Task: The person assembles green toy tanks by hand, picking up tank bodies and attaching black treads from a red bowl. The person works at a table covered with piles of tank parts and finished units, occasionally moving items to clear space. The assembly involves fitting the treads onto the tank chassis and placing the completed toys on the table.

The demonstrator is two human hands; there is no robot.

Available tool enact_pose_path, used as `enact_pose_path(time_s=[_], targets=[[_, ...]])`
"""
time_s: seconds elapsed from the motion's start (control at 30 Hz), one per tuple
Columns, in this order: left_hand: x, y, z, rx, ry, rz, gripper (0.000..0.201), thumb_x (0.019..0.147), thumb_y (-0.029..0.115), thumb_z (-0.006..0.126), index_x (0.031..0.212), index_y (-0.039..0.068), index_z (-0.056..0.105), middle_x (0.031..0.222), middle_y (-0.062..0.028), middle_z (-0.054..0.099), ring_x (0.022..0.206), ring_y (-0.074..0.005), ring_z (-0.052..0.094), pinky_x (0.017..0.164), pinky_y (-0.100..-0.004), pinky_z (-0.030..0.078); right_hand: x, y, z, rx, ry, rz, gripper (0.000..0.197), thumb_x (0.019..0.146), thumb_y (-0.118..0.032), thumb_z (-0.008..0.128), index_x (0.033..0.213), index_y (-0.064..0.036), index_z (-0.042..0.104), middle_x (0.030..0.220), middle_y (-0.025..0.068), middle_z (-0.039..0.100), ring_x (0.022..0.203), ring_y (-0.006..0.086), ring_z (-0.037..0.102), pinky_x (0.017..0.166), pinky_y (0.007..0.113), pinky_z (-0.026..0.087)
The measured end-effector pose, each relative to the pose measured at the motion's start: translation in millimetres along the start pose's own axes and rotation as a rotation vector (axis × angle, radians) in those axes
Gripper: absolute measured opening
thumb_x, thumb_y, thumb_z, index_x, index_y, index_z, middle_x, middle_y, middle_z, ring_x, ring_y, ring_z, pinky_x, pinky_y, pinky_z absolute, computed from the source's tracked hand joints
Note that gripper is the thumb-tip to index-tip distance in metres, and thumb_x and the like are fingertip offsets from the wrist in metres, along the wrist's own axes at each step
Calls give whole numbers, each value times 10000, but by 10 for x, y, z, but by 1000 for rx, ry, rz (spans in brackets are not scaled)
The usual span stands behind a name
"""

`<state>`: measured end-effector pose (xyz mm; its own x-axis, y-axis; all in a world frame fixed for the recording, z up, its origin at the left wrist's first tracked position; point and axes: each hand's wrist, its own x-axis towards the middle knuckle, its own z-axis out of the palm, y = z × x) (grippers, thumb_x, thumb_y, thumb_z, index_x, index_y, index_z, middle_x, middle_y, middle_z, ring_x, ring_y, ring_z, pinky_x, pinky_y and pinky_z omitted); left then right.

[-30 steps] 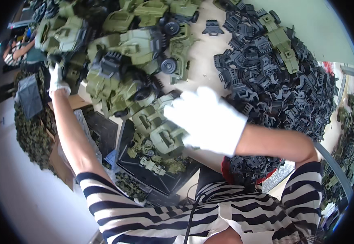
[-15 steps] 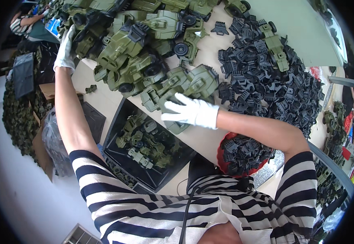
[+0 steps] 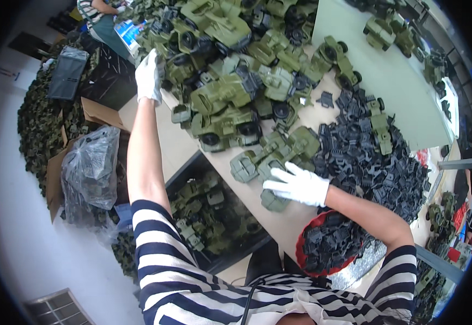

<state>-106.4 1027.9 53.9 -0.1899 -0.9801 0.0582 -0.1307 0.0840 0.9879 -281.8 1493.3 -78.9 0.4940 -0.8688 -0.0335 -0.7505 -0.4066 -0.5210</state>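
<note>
The right hand has slid down off the heap to press flat, fingers unclenched, on one green toy truck at the table edge, while the left hand stays stretched into the far pile, its grip hidden.

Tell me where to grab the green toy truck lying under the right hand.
Grip the green toy truck across its narrow body, coming from above. It lies flat at the table's near edge, clear of the pile, and the right hand already rests at its near end.

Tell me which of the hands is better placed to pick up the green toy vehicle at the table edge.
Probably the right hand: it rests on the green toy vehicle, while the left hand is stretched far away into the pile.
</note>
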Motion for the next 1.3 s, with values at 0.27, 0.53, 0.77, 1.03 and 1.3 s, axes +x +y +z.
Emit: enact_pose_path(time_s=[0.27,0.53,0.77,1.03,1.3], targets=[[-298,-841,-336,0,253,-344,514,956,512,529,1100,44,683,824,-26,640,673,-134,575,615,-325,473,-181,-459,-391,-361,97,-41,606,775,-236,535,1376,-164,494,1563,87,328,1406,330,360,1099,539,302],[-2319,-476,-121,226,344,59,509,986,275,571,1378,-35,477,1376,-198,532,1221,-280,543,1069,-388,405,-1096,-131,-1169,-450,665,686,233,802,-222,629,997,-109,689,1047,142,673,949,338,633,773,453,501],[-4456,8,764,504,-634,614,331,834,-13,649,1162,29,632,1140,-154,641,1053,-292,625,946,-379,496,-1460,777,-1534,-423,457,1442,305,872,-345,617,1037,-111,720,1133,104,695,1019,308,659,869,430,505],[-5274,-639,970,293,-614,6,358,893,150,682,1217,13,614,1111,-189,649,1046,-343,622,923,-407,488,-2257,1647,-1301,-80,372,1464,477,850,-454,600,1087,-56,713,1113,183,687,1061,352,643,903,450,508],[-5302,-969,996,147,-851,-470,382,963,165,627,1289,-24,566,1190,-125,661,1060,-144,614,955,-271,467,-2181,1444,-1502,59,224,1478,525,919,-506,499,1134,-66,687,1176,170,666,1117,359,614,964,442,470]])
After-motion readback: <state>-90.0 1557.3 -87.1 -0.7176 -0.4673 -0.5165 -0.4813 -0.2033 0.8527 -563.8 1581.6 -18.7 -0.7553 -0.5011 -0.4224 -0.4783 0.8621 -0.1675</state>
